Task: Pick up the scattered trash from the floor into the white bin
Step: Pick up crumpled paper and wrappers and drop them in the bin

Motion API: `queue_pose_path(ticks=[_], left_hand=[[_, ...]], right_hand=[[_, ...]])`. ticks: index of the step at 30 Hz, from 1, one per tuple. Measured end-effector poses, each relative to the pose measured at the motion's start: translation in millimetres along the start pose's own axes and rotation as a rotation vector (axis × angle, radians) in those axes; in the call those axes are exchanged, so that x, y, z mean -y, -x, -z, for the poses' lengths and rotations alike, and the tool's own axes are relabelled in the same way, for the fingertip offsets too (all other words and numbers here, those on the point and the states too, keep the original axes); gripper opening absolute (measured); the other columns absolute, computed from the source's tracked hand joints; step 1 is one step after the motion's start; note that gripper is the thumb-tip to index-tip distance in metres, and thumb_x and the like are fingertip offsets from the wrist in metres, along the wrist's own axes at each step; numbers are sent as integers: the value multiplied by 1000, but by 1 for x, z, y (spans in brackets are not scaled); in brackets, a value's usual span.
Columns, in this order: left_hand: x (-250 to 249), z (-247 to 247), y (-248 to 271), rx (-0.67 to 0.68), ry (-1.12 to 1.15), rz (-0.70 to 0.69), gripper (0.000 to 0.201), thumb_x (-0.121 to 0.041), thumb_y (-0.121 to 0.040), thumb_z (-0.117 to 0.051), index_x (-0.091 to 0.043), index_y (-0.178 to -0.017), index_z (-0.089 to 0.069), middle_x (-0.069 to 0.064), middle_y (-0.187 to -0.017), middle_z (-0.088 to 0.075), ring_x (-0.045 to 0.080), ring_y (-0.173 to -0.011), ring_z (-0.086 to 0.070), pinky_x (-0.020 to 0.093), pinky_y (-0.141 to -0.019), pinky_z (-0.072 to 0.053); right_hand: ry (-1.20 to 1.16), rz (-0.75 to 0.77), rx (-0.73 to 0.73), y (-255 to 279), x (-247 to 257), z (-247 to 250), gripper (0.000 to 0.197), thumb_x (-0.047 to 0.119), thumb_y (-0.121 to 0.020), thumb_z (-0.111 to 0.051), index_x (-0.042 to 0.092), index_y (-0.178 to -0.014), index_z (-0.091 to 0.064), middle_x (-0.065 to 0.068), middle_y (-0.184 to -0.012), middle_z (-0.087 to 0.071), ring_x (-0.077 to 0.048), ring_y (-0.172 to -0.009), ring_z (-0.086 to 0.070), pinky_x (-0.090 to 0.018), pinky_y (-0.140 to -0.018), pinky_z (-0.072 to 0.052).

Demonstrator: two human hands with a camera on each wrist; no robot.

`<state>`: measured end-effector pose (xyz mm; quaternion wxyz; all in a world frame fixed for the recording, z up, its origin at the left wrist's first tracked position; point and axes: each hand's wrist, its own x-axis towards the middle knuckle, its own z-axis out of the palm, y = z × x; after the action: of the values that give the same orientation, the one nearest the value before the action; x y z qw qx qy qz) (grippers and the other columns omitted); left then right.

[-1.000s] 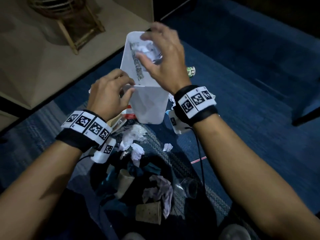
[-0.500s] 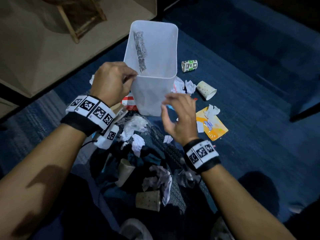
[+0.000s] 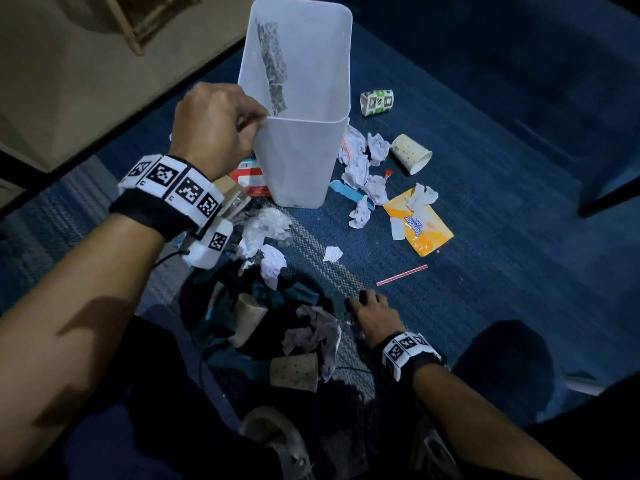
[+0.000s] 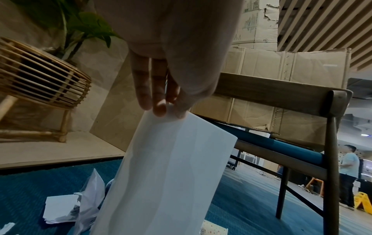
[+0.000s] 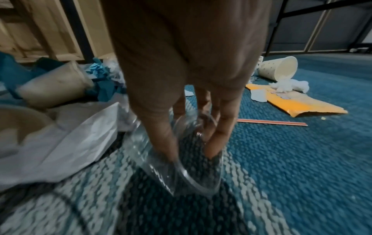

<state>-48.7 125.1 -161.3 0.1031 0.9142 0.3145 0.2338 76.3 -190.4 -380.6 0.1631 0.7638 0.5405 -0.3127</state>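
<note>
The white bin (image 3: 304, 161) stands on the blue carpet, tilted a little toward me. My left hand (image 3: 221, 123) grips its near-left rim, with the fingertips (image 4: 161, 106) curled over the edge of the bin (image 4: 171, 174). My right hand (image 3: 372, 306) is down on the floor at the lower middle. Its thumb and fingers close around a clear plastic cup (image 5: 193, 182) lying on its side, right hand (image 5: 193, 151). Trash lies around: crumpled paper (image 3: 266, 230), a dotted paper cup (image 3: 410, 157), an orange packet (image 3: 420, 226), a red straw (image 3: 401, 275).
More paper cups (image 3: 294, 370) and a brown cup (image 3: 247, 318) lie in shadow near my shoes (image 3: 277, 441). A green-patterned cup (image 3: 377, 102) lies behind the bin. A beige platform (image 3: 52, 81) with a wicker stand (image 4: 40, 79) is left; a chair leg (image 4: 332, 159) stands right.
My right hand left the bin's mouth, came down toward me to the floor and closed on the clear cup. The left hand kept its grip on the rim.
</note>
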Motion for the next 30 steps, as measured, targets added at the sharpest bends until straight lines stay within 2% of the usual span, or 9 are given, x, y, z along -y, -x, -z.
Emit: queue_pose_path(ticks=[6, 9, 12, 16, 19, 22, 24, 28, 30], left_hand=[[2, -2, 1, -2, 7, 15, 23, -27, -85, -62, -16, -97, -78, 3, -90, -75, 25, -79, -68, 39, -70, -57], [0, -1, 0, -9, 1, 13, 20, -25, -85, -64, -16, -95, -78, 3, -89, -75, 26, -78, -68, 40, -70, -57], [-1, 0, -1, -7, 3, 30, 19, -25, -84, -65, -17, -95, -78, 3, -89, -74, 26, -78, -67, 39, -70, -57], [-1, -1, -2, 8, 8, 51, 21, -27, -82, -64, -19, -95, -78, 2, -89, -74, 26, -79, -68, 39, -72, -57], [-1, 1, -3, 30, -16, 61, 21, -29, -83, -63, -22, -96, -78, 1, -91, -74, 26, -83, -68, 40, -74, -57], [-3, 3, -2, 35, -39, 56, 18, -25, -83, -65, -22, -95, -78, 2, -91, -74, 27, -84, -68, 42, -73, -57], [-5, 4, -2, 43, -47, 58, 18, -21, -82, -65, -21, -94, -78, 2, -91, -74, 29, -85, -67, 43, -73, -57], [-7, 7, -1, 61, -57, 85, 19, -23, -83, -64, -23, -97, -77, 1, -94, -74, 29, -89, -67, 43, -75, -56], [-8, 8, 0, 66, -57, 87, 18, -23, -83, -65, -23, -97, -77, 0, -95, -74, 29, -91, -67, 43, -76, -56]], right_hand=[[-218, -1, -115, -11, -7, 32, 20, 27, -84, -69, 15, -99, -66, -12, -107, -61, -36, -103, -65, -41, -78, -54], [-340, -10, -295, -9, -4, 88, 16, 21, -85, -75, 10, -95, -69, -8, -93, -65, -28, -87, -64, -35, -76, -51], [-467, 23, -625, -4, 5, 161, 8, 9, -89, -65, 11, -97, -69, -2, -91, -66, -20, -85, -63, -34, -82, -56], [-756, 179, -1187, 8, 23, 256, 18, 14, -91, -56, 8, -102, -68, -6, -99, -71, -24, -89, -65, -35, -80, -53], [-838, 326, -1432, 10, 42, 320, 20, 13, -94, -46, 1, -102, -59, -6, -95, -64, -24, -86, -61, -43, -75, -53], [-780, 363, -1413, -7, 59, 349, 23, 11, -94, -42, -1, -108, -56, -9, -98, -62, -24, -90, -58, -43, -81, -50], [-720, 349, -1220, -23, 63, 352, 30, 15, -92, -46, 3, -119, -54, -9, -110, -63, -25, -103, -58, -39, -90, -47], [-479, 276, -788, -46, 60, 336, 50, 16, -89, -56, 11, -137, -44, -14, -131, -56, -33, -125, -51, -43, -106, -41], [-488, 335, -830, -45, 60, 324, 49, 11, -88, -55, 9, -136, -47, -14, -132, -56, -32, -126, -50, -37, -106, -39]])
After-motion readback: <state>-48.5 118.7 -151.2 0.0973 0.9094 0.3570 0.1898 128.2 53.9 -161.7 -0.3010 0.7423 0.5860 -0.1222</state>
